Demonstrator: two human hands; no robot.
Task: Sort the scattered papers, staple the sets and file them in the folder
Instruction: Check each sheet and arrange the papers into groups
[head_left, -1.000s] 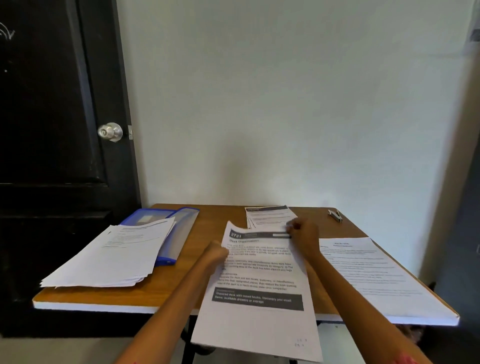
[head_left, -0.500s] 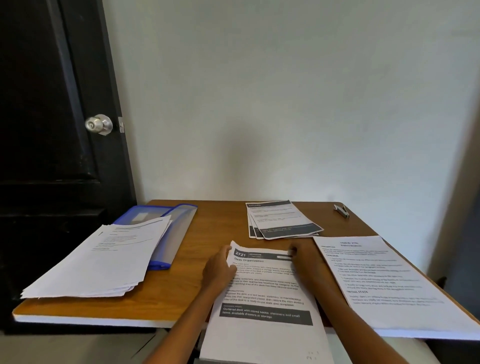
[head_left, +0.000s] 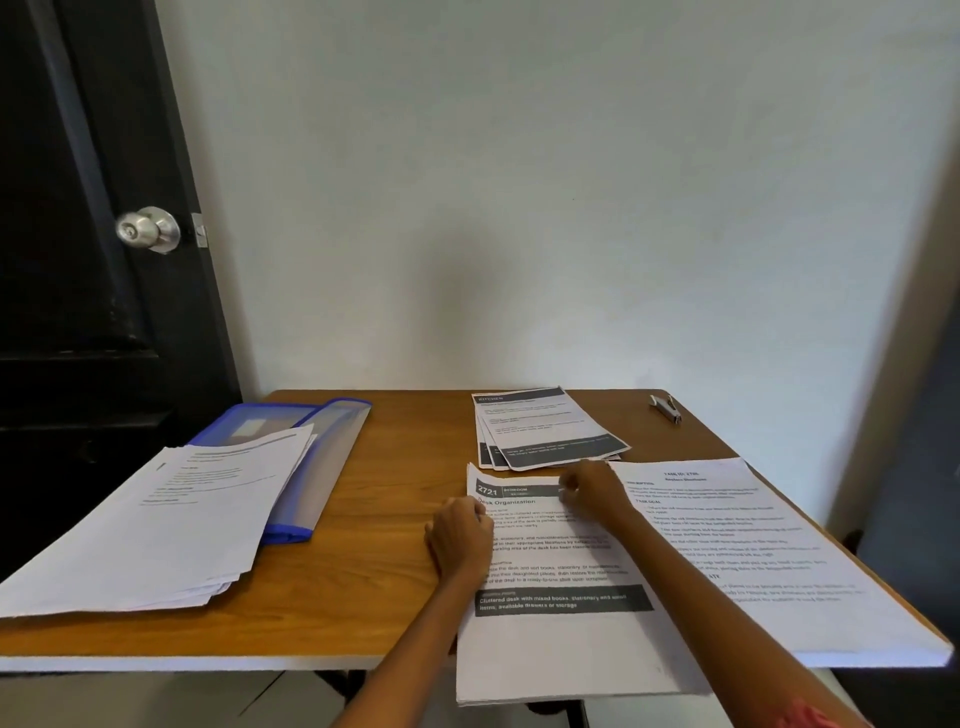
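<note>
Lowered onto table (head_left: 363, 519), paper set (head_left: 561, 639) under both hands' curled fingers (head_left: 569, 491)

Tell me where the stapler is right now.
The stapler lies at the table's far right corner, near the wall, beyond the fanned Kitchen sheets and clear of both hands.

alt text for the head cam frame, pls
Both hands, left hand and right hand, hold a printed paper stack at the near edge of a wooden table. Around it lie three more paper piles, a blue folder and a small stapler.
</note>
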